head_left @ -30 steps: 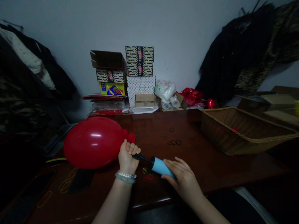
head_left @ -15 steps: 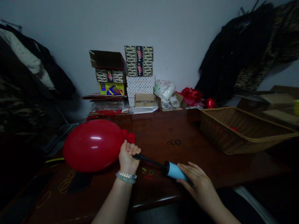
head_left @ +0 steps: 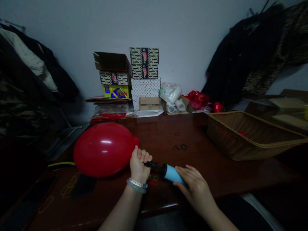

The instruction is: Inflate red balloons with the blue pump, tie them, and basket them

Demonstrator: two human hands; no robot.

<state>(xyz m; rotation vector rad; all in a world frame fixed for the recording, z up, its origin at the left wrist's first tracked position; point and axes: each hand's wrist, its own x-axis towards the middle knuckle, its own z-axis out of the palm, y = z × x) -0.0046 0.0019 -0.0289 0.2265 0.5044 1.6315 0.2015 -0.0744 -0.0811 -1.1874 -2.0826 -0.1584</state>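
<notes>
A large inflated red balloon (head_left: 103,152) sits to the left, above the table. My left hand (head_left: 141,163) is closed at its neck end, around the black end of a hand pump; the join between balloon and pump is hidden by the fingers. A short black rod links this end to the pump's light blue barrel (head_left: 173,174). My right hand (head_left: 194,189) wraps the barrel, thumb below and fingers over the top. Small coloured rubber bands (head_left: 153,180), green and red, lie on the table just below the rod.
On the brown table (head_left: 158,131) lie black bands (head_left: 180,147), yellow bands (head_left: 69,186) and a dark flat object (head_left: 83,185). A wicker basket (head_left: 222,139) with something red inside stands at right. Stacked boxes (head_left: 145,89), plastic bags (head_left: 171,93) and red ribbon (head_left: 197,98) line the back.
My hands have come closer together, and less of the black rod shows between them. The left hand and balloon moved right, the right hand and blue barrel left.
</notes>
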